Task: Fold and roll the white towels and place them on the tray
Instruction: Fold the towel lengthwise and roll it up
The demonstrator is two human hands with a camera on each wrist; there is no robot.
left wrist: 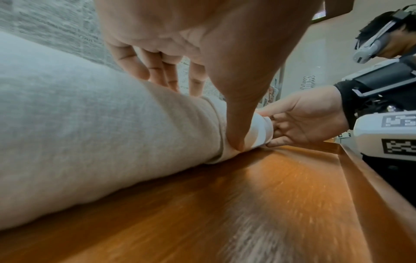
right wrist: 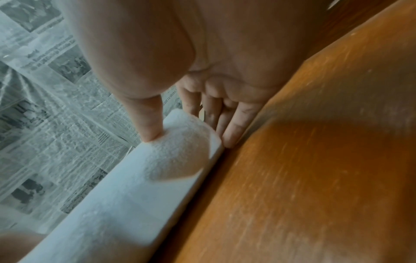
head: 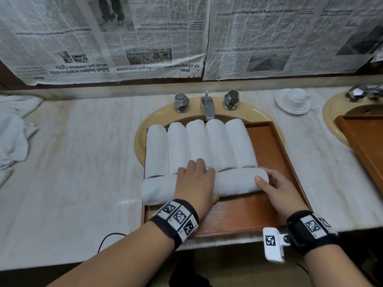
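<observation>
A wooden tray (head: 238,216) sits over a beige sink. Several rolled white towels (head: 199,146) lie side by side at its far end. Another rolled towel (head: 236,182) lies crosswise in front of them, its left end overhanging the tray's rim. My left hand (head: 204,179) wraps over the middle of this roll, fingers across the top and thumb (left wrist: 236,124) down its near side to the tray floor. My right hand (head: 269,183) cups the roll's right end, thumb (right wrist: 148,124) pressed into the top and fingers against the end face.
A heap of loose white towels (head: 14,131) lies at the far left of the marble counter (head: 83,162). A tap (head: 207,106) stands behind the tray. To the right are a cup on a saucer (head: 293,100) and a second wooden tray (head: 364,141). Newspaper covers the wall.
</observation>
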